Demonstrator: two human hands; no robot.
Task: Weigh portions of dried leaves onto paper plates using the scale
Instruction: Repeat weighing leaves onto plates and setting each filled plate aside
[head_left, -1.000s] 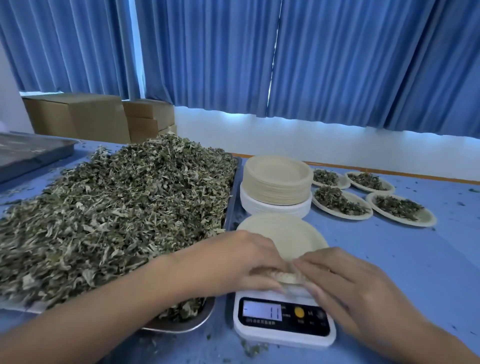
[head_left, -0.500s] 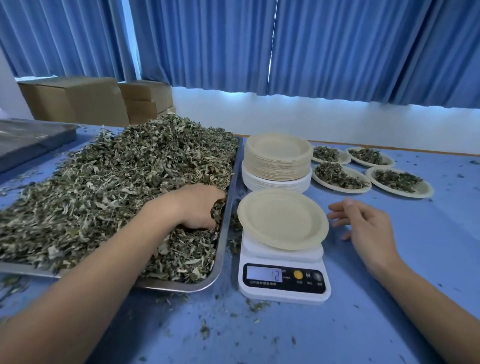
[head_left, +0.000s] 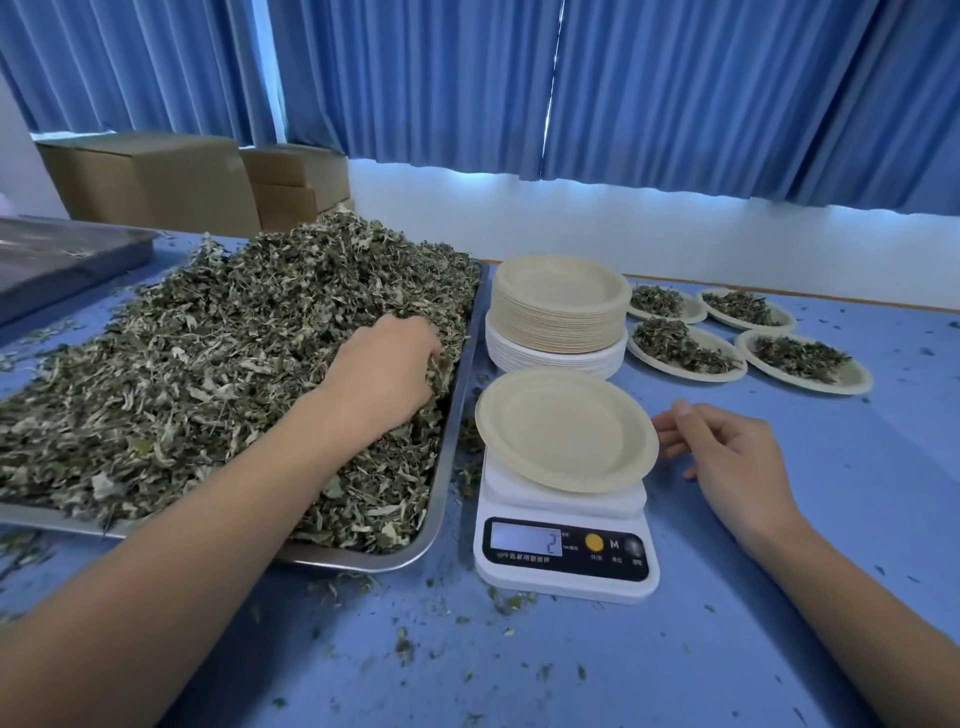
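A white digital scale (head_left: 566, 558) stands on the blue table with an empty beige paper plate (head_left: 565, 428) on its platform; its display reads 2. To the left, a metal tray (head_left: 441, 467) holds a big heap of dried leaves (head_left: 197, 364). My left hand (head_left: 387, 371) is dug into the leaves near the tray's right edge, fingers curled around a clump. My right hand (head_left: 727, 452) rests on the table just right of the plate, fingers loosely bent, holding nothing.
A tall stack of paper plates (head_left: 558, 312) stands behind the scale. Several filled plates (head_left: 685, 348) lie at the back right. Cardboard boxes (head_left: 156, 176) and a second tray (head_left: 62, 260) sit at the far left. Leaf crumbs litter the table.
Both hands left the plate after setting it on the scale. My left hand moved into the leaf heap and closed on leaves; my right hand withdrew to the table beside the plate.
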